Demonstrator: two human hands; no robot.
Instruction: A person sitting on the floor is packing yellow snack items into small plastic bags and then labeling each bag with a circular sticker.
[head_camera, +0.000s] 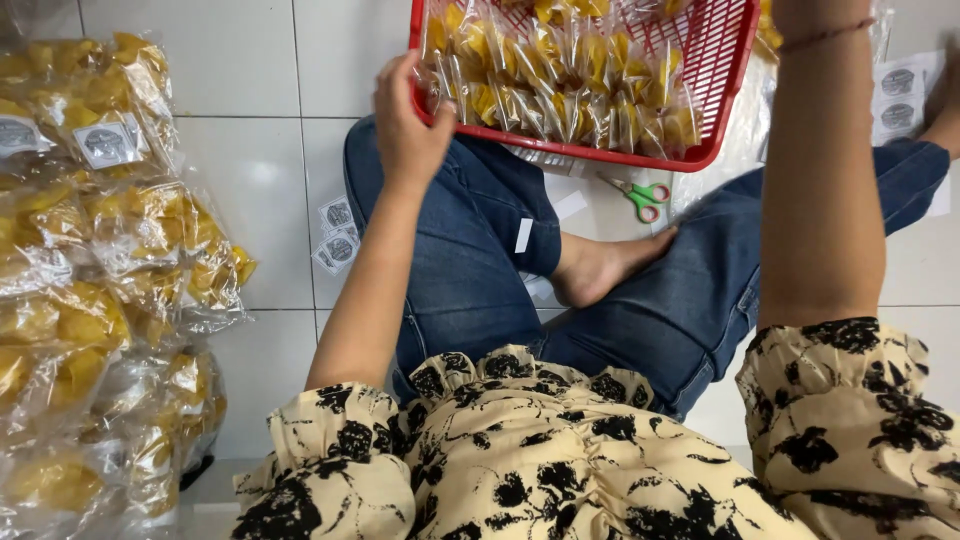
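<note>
A red plastic basket (722, 95) rests on my knees at the top of the view, filled with several clear packets of yellow snacks (560, 85). My left hand (407, 125) grips the basket's left rim, fingers curled over the edge. My right forearm (820, 170) reaches up past the basket's right side; the right hand itself is cut off by the top of the frame. I sit cross-legged in blue jeans on a white tiled floor.
A big pile of sealed clear bags of yellow snacks (95, 270) lies at the left. Green-handled scissors (640, 195) lie on the floor under the basket. Round sticker labels (337, 235) lie by my left knee, more sticker sheets (898, 95) at the right.
</note>
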